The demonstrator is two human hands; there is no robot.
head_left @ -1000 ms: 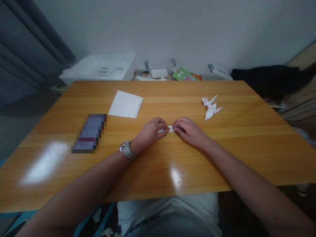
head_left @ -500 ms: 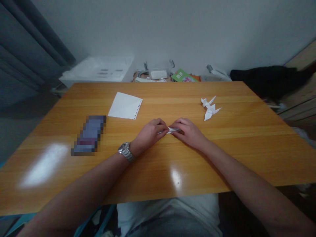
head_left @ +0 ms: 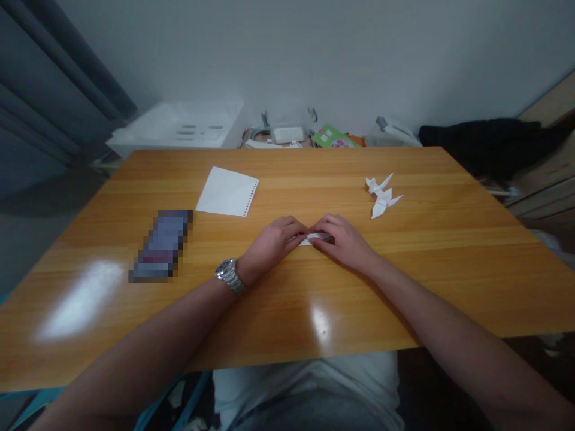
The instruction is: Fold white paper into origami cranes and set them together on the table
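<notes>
A small folded piece of white paper (head_left: 306, 242) lies low over the middle of the wooden table, mostly covered by my fingers. My left hand (head_left: 279, 238), with a metal watch (head_left: 229, 275) on its wrist, pinches the paper from the left. From the other side my right hand (head_left: 342, 238) grips it between thumb and fingers. The fingertips of both hands almost meet above the paper. How its folds run is hidden.
On the wooden table (head_left: 287, 317) a white sheet with a perforated edge (head_left: 228, 191) lies back left. A blurred-out, phone-like dark object (head_left: 162, 245) is nearer left. Folded paper cranes (head_left: 381, 196) rest at right. Behind the table are a white plastic basin (head_left: 179, 129) and a green book (head_left: 335, 137).
My fingertips have shifted slightly on the folded paper, and a bit more of its lower left edge shows. Everything else on the table stays in place.
</notes>
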